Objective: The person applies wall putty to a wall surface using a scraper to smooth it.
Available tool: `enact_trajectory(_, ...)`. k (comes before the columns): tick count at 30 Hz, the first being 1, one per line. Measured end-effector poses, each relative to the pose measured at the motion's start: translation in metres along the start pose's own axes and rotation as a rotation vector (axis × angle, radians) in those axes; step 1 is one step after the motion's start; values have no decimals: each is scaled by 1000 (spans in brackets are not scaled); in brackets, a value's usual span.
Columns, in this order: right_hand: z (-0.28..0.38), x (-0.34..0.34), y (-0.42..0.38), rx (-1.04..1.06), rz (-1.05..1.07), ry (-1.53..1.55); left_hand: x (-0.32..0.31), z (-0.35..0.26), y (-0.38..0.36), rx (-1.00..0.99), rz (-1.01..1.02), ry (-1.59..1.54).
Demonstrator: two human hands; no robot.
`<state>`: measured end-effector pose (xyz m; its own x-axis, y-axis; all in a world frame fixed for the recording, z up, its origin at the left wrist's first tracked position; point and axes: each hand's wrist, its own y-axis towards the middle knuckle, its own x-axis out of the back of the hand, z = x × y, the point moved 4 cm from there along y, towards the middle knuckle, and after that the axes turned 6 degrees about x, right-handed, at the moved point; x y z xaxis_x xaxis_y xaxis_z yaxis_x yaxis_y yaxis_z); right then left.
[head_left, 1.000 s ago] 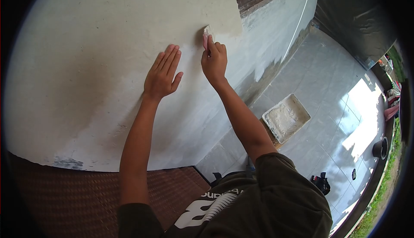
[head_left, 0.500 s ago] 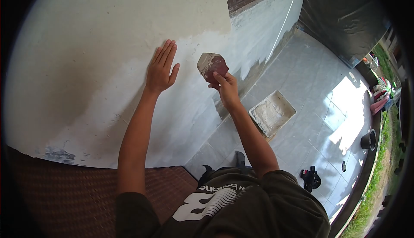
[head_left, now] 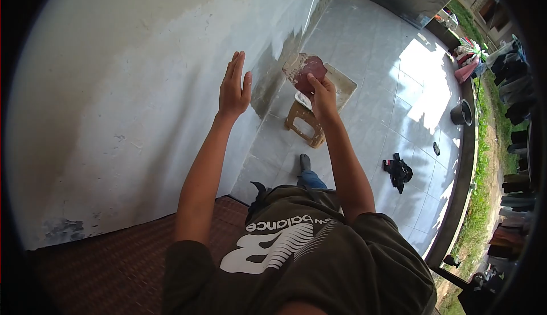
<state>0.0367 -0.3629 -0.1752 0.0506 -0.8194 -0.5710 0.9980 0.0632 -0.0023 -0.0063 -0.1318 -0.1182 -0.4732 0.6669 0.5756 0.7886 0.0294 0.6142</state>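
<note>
My left hand (head_left: 234, 90) is raised beside the wall (head_left: 131, 87), fingers stretched out and holding nothing; whether it touches the wall is unclear. A dark red flat piece (head_left: 307, 74), smeared with pale paste, is gripped in my right hand (head_left: 323, 95), thumb on its face. Behind that piece, and partly hidden by it, lies a whitish tray (head_left: 343, 87) with pale material in it. A tan plastic stool (head_left: 303, 122) stands under the tray's near side. The wall has white patches over a beige surface.
Grey floor tiles (head_left: 364, 127) spread to the right of the wall. On them lie a black bundle (head_left: 399, 172) and a small dark object (head_left: 436, 148). A dark bucket (head_left: 461, 113) stands by the low ledge. Brown woven matting (head_left: 131, 263) is at lower left; clothes hang far right.
The view has swung to the right. My left hand has turned more edge-on, still with straight fingers. The red piece in my right hand now overlaps the tray, and the stool shows more.
</note>
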Motion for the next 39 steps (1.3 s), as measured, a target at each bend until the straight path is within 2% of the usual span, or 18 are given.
enact_trajectory(10,-4,119,36,-7,-120,-120,-98,5,-12,118,131,-95)
enact_trajectory(16,-38,188,76,-43,-125,-371,-171,20,-10,216,209,-111)
enact_trajectory(18,-44,205,88,5,-181,-435,-193,25,-11,263,233,-114)
enact_trajectory(22,-65,242,107,-106,-197,-446,-231,40,-22,374,273,-131)
enact_trajectory(24,-78,260,117,-156,-88,-649,-246,50,-31,409,292,-126)
enact_trajectory(25,-87,268,120,-174,-101,-648,-254,56,-35,418,298,-126)
enact_trajectory(29,-130,295,133,-215,-146,-725,-284,81,-50,508,323,-118)
enact_trajectory(32,-149,298,145,-213,-114,-900,-306,101,-60,539,332,-113)
enact_trajectory(34,-159,291,157,-135,-10,-1196,-323,117,-72,583,340,-139)
enact_trajectory(39,-212,291,181,-153,77,-1233,-357,152,-104,646,356,-181)
